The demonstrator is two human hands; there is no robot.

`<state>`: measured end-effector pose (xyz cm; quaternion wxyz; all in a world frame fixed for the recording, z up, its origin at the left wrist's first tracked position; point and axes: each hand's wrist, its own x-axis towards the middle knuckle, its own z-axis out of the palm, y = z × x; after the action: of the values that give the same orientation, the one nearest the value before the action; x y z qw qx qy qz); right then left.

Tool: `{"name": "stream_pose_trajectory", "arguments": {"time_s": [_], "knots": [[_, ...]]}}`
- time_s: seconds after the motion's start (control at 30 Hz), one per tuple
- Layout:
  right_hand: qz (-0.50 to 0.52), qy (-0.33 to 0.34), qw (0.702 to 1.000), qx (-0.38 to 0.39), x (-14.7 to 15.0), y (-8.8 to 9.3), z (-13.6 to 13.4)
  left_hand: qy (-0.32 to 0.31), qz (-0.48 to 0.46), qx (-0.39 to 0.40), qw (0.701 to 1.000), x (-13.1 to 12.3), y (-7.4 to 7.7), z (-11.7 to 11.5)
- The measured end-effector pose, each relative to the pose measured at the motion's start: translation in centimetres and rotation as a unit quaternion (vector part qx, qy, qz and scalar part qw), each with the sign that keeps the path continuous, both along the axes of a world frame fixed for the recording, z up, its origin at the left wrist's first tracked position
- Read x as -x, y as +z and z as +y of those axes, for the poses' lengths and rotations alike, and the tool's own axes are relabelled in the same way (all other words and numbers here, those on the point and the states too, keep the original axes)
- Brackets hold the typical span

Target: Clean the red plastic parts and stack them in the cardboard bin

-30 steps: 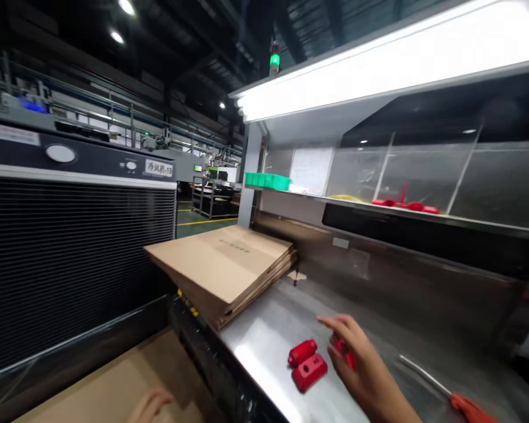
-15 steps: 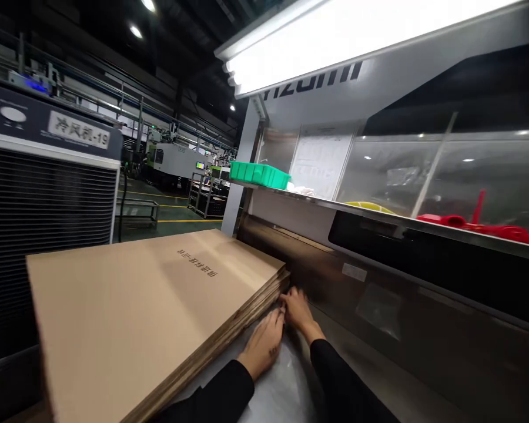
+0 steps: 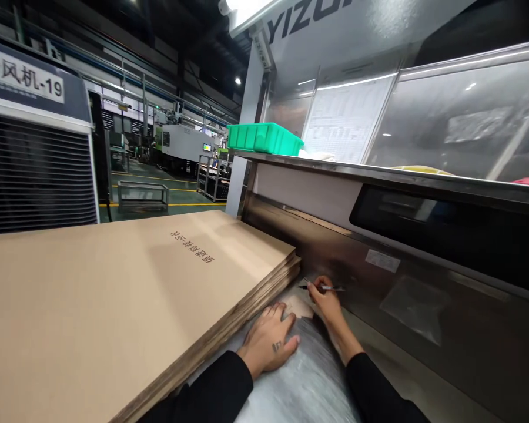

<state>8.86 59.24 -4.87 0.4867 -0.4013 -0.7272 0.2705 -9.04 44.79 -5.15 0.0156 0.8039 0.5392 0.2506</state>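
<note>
My right hand [image 3: 325,296] has its fingers closed around a slim dark pen [image 3: 336,288], held level near the front corner of the cardboard stack. My left hand [image 3: 271,341] lies palm down with its fingers spread on a grey surface that looks wrapped in clear plastic [image 3: 306,370]. Just beyond the left fingertips is a small tan patch, like a piece of cardboard [image 3: 300,306]. To the left of both hands rises a stack of flat cardboard sheets [image 3: 114,288] with dark printed characters on top.
A stainless machine panel [image 3: 326,264] stands close on the right. Above it, a metal shelf [image 3: 357,170] carries a green plastic bin [image 3: 264,139] and yellow and red items. A slatted cooling unit [image 3: 35,158] is at the left, beyond the stack.
My hands were together at the stack's corner and have moved apart. The left now rests flat; the right shows the pen. The view has shifted closer and tilted down.
</note>
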Motion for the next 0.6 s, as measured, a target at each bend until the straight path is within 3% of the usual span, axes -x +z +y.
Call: {"name": "stream_pose_trajectory", "arguments": {"time_s": [0.1, 0.23, 0.6], "knots": [[0.074, 0.042, 0.993, 0.082, 1.8, -0.3, -0.7, 0.006, 0.001, -0.003, 1.000, -0.1, 0.1, 0.0], [0.092, 0.080, 0.980, 0.158, 2.8, -0.4, -1.9, -0.008, 0.004, -0.006, 1.000, -0.1, 0.0, 0.0], [0.047, -0.023, 0.988, 0.148, 2.5, -1.6, -2.0, -0.006, 0.006, 0.003, 1.000, 0.0, -0.4, 0.1]]}}
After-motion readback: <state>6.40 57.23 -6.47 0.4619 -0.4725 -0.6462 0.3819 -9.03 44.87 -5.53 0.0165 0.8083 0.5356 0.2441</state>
